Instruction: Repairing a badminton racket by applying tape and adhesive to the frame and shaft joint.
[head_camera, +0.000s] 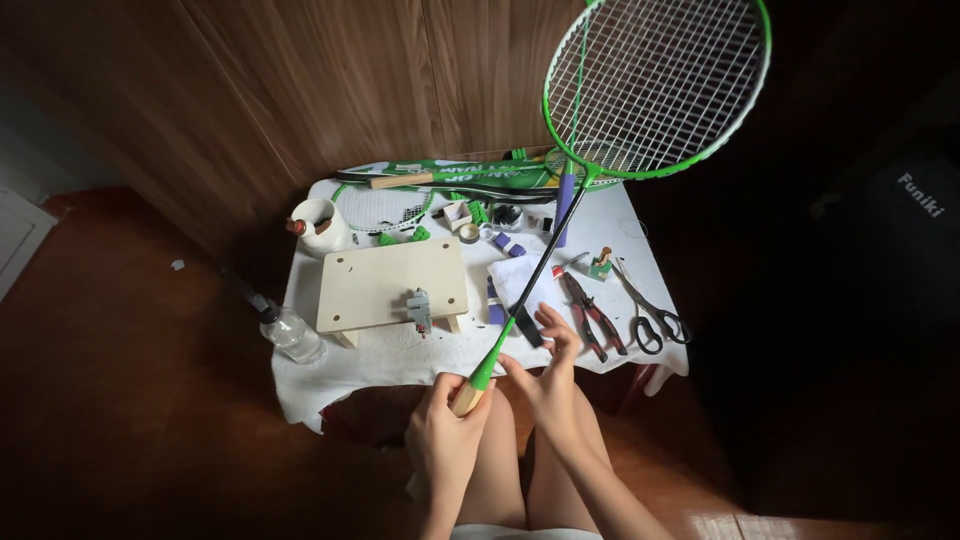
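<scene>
Seen from above, a seated person held a green-framed badminton racket (655, 85) with white strings at a slant over a small table (640, 255) draped in a white cloth, the racket head raised toward the wood-panelled wall and the bare wooden handle end low over the knees. The left hand (447, 432) was clenched around that wooden handle, just below the green collar where the dark shaft began. The right hand (550, 372) rested against the lower shaft with its fingers (556, 325) pinching a strip of black grip tape (527, 326) beside the shaft. On the table, a pale wooden board on short legs (390, 282) carried a small metal clamp (419, 309) at its near edge. To the right of the shaft lay red-handled pliers (593, 318) and black-handled scissors (652, 316), side by side but apart. Toward the back of the table lay a second green racket in its printed cover (450, 178), a white cup (320, 226) and small rolls of purple tape (508, 243). A clear plastic bottle (290, 330) leaned at the table's left edge, above the reddish wooden floor (130, 400).
</scene>
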